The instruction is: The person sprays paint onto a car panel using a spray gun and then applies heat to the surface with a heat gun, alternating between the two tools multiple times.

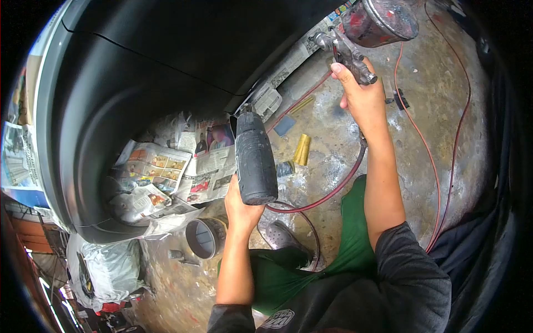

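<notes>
My right hand [361, 91] is closed round the handle of a metal spray gun [347, 55], with a paint-stained cup [380, 23] beside it at the upper right. A dark grey bottle-shaped object [255, 158] is in my left hand [240, 202], whose fingers are mostly hidden behind it. The bottle stands near the lower edge of a black car body panel [150, 72]. A red hose [347, 180] runs from below my right hand across the floor.
Newspaper [211, 166] lies under the wheel arch. On the floor are a round can [205, 238], a yellow piece [301, 150], a blue-grey sheet [284, 126] and thin hoses [425, 136]. A plastic-covered bundle [114, 266] is at lower left.
</notes>
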{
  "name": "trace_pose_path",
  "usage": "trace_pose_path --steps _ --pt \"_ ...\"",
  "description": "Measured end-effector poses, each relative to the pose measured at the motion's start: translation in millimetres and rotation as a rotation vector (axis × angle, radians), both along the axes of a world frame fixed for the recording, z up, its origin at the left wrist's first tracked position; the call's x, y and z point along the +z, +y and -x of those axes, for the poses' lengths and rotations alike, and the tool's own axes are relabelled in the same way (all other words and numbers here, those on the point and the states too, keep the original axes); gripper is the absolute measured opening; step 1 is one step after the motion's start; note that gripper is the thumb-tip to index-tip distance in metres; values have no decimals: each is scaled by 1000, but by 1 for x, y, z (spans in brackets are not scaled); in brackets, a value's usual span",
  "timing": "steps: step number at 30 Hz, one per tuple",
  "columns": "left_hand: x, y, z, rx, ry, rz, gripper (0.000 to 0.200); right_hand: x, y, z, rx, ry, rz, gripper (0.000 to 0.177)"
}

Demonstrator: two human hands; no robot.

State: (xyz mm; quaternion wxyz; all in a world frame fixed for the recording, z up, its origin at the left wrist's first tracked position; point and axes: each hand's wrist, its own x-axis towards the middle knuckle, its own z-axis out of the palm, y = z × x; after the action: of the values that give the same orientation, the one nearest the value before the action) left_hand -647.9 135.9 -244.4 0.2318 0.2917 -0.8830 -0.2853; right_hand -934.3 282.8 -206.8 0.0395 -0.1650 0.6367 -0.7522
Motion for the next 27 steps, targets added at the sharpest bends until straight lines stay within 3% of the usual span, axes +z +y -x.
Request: trace_pose_path --steps 10,13,16,20,24,27 --pt "0 8 -10 -31 194 -148 49 -65 -4 35 -99 -117 -85 40" --pt "-9 2 -2 -30 127 -236 47 -81 -11 32 -80 -155 -102 40" --pt "-3 4 6 -56 48 -158 46 -99 -18 35 -47 -117 -101 38" --pt "-3 8 7 -80 130 -171 48 -122 -26 42 -73 -135 -142 37" --pt "-3 9 -2 -16 153 -185 52 -152 -42 53 -135 -39 -236 50" --pt "-5 6 -8 36 201 -191 55 -156 -44 45 -14 -90 -352 58"
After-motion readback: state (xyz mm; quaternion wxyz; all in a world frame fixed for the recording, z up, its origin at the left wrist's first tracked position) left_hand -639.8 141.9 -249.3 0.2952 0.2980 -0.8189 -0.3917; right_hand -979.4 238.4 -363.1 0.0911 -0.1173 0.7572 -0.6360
